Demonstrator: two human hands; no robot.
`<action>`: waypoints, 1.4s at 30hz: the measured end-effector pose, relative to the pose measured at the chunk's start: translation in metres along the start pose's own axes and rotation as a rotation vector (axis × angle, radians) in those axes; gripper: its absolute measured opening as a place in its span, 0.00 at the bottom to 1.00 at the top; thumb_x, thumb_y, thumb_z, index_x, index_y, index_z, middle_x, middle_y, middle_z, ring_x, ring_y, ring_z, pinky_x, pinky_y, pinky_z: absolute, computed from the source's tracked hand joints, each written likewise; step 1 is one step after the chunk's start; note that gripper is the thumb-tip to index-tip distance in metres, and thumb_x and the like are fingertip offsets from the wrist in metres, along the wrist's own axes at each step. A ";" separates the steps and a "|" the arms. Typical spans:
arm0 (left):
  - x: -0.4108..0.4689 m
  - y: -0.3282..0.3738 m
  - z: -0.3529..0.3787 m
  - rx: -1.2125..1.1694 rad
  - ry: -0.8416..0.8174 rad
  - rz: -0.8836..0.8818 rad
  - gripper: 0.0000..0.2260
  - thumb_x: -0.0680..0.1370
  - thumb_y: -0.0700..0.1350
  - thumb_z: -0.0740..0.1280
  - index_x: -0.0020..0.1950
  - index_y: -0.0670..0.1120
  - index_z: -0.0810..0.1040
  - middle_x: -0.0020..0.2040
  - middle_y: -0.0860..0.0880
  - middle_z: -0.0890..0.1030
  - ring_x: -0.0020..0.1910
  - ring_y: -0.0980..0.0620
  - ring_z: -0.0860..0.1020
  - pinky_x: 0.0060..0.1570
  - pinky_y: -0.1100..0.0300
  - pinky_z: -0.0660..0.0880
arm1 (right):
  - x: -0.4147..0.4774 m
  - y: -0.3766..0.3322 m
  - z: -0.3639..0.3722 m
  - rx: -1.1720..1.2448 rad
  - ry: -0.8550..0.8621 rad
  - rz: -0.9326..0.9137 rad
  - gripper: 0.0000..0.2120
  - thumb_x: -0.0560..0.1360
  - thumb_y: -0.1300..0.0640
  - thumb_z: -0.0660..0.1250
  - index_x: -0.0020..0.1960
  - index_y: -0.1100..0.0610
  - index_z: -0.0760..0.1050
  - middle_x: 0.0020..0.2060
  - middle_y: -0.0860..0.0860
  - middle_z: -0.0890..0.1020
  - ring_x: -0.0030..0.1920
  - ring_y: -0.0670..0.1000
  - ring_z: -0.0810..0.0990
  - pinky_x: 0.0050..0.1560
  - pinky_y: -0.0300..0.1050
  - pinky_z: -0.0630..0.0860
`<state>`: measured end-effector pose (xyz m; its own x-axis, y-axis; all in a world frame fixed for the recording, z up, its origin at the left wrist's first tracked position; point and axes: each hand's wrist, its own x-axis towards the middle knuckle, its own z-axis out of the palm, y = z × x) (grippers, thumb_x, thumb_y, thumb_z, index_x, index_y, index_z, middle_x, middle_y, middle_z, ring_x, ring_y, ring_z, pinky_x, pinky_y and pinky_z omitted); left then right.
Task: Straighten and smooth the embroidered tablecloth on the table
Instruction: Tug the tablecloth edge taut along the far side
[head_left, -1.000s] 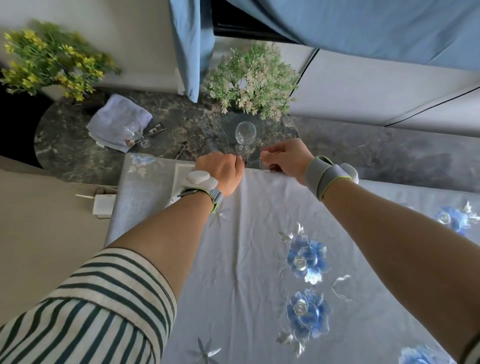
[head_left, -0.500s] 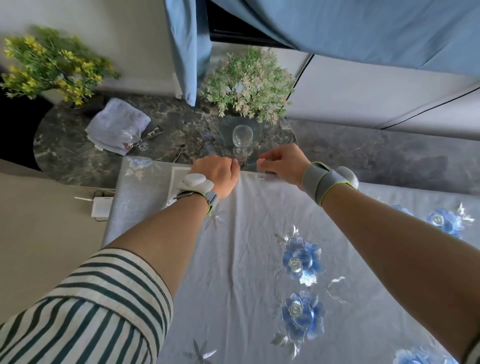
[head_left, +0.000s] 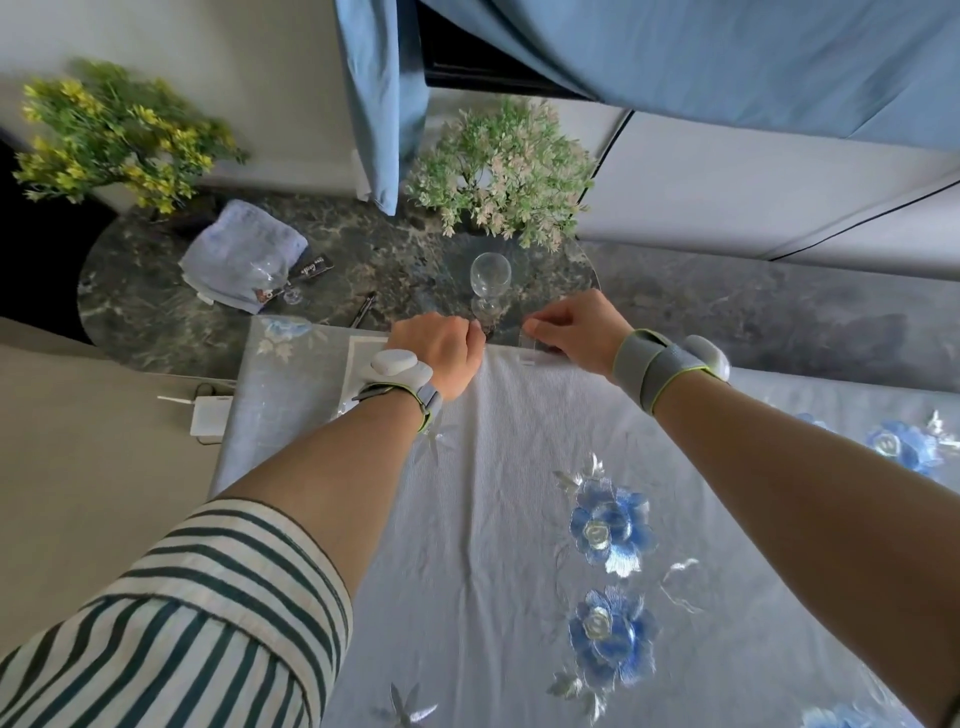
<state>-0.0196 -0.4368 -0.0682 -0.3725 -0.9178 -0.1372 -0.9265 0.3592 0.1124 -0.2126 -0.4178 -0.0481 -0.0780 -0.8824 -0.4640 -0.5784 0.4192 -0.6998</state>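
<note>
Head view: tablecloth (head_left: 519, 519) lies over the table, blue embroidered flowers (head_left: 610, 530) to the right, some creases mid-cloth. Left hand (head_left: 441, 351) and right hand (head_left: 576, 332) are both at the far hem, close together, each pinched on the tablecloth edge. Wine glass (head_left: 489, 283) stands upright just beyond the hem on the marble top (head_left: 156, 312).

Both arms outstretched; L hand (head_left: 445, 349), R hand (head_left: 581, 332) fingers apparently pinched.

One head-worn wide view — looking steeply down and forward, close over the tablecloth (head_left: 498, 519), edges apparently bowed.
</note>
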 end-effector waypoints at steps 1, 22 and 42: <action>0.001 0.001 0.000 0.003 -0.004 0.000 0.25 0.81 0.53 0.48 0.36 0.44 0.78 0.30 0.48 0.74 0.31 0.45 0.72 0.33 0.57 0.65 | 0.000 -0.001 0.000 -0.013 -0.008 0.006 0.13 0.74 0.51 0.70 0.46 0.60 0.84 0.39 0.58 0.85 0.35 0.50 0.78 0.45 0.50 0.80; 0.003 0.001 0.003 0.020 0.004 -0.020 0.25 0.81 0.53 0.49 0.35 0.44 0.79 0.31 0.46 0.76 0.31 0.44 0.72 0.34 0.57 0.66 | -0.008 -0.008 -0.001 -0.142 -0.054 -0.022 0.10 0.75 0.53 0.69 0.50 0.58 0.84 0.43 0.55 0.85 0.40 0.52 0.81 0.42 0.43 0.77; 0.000 0.001 0.003 -0.006 0.009 -0.024 0.25 0.81 0.53 0.49 0.35 0.44 0.78 0.30 0.47 0.74 0.32 0.42 0.75 0.34 0.57 0.65 | -0.026 -0.010 0.006 -0.221 -0.051 -0.048 0.11 0.77 0.53 0.66 0.56 0.55 0.82 0.50 0.52 0.85 0.47 0.47 0.79 0.53 0.38 0.73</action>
<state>-0.0212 -0.4359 -0.0711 -0.3498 -0.9276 -0.1310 -0.9347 0.3362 0.1151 -0.1997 -0.3973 -0.0325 -0.0083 -0.8861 -0.4634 -0.7448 0.3147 -0.5885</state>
